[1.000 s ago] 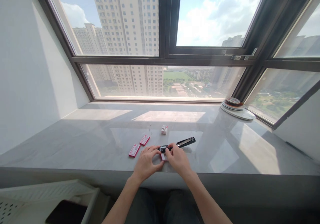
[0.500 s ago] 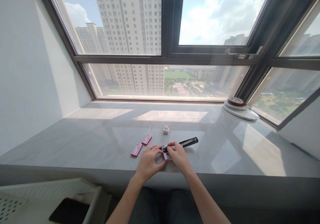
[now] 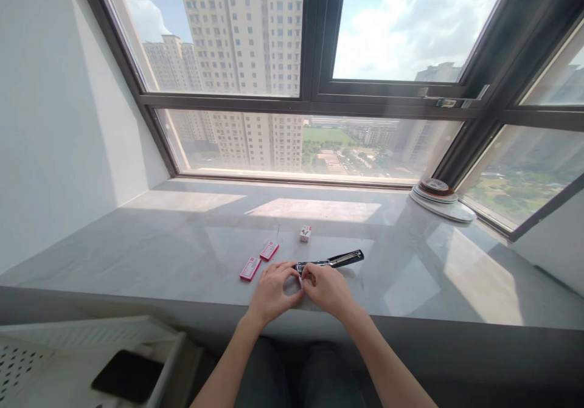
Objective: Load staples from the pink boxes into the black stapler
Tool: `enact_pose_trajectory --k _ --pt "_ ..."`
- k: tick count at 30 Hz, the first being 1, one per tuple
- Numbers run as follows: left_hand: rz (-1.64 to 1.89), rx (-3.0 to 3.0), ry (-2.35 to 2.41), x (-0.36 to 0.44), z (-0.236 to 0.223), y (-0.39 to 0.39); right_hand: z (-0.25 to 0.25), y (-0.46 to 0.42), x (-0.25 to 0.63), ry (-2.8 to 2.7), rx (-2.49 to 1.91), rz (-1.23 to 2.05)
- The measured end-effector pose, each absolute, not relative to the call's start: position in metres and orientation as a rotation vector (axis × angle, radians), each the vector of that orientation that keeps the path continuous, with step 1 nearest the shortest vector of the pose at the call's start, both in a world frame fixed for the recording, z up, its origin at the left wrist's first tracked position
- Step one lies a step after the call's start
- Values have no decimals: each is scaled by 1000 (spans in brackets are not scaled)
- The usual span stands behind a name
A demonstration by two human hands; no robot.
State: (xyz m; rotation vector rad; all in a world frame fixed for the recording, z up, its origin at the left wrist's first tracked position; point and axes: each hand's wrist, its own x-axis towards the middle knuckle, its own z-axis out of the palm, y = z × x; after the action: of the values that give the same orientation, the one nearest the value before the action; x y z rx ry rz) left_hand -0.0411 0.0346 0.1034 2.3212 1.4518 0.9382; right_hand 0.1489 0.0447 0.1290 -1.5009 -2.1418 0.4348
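Note:
An opened black stapler (image 3: pixel 347 258) lies on the sill, its long arm folded out to the right and its near end by my fingertips. My left hand (image 3: pixel 272 289) curls around a small pink-and-white box (image 3: pixel 300 282), thumb below and fingers above. Bent over the same box, my right hand (image 3: pixel 329 287) is closed in a pinch; its fingers hide what is between them. Left of my hands lie two flat pink-and-white boxes, a nearer box (image 3: pixel 250 269) and a farther box (image 3: pixel 269 250). Beyond the stapler stands a small white box (image 3: pixel 305 233) with dark print.
The grey marble-look sill (image 3: pixel 173 250) runs under the window (image 3: pixel 228 134). A stack of round plates or lids (image 3: pixel 440 198) sits in the far right corner. Below the sill at left, a white plastic basket (image 3: pixel 168 365) holds a dark flat object (image 3: pixel 128 376).
My right hand has moved from the stapler's near part down to the small box, its fingers now curled in a pinch. My left hand stays around the box. The view has shifted slightly.

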Motion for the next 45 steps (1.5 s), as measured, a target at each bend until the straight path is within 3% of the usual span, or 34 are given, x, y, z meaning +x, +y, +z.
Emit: enact_pose_trajectory --k 11,16,23,33,40,45 --pt "909 2239 1653 -38 100 32 100 43 218 -1921 -1911 463" --pt "937 2259 1779 -4 94 32 84 45 216 -1938 -1773 508" --pt "958 2268 1795 2 94 29 81 48 241 -1796 -1687 811" --pt "928 2315 1847 10 93 29 89 45 215 -1888 -1558 673" --pt "1005 2281 1770 8 93 23 81 52 252 -1432 -1656 1249" --pt "974 2279 1810 11 91 26 94 71 275 -1306 -1317 1197"
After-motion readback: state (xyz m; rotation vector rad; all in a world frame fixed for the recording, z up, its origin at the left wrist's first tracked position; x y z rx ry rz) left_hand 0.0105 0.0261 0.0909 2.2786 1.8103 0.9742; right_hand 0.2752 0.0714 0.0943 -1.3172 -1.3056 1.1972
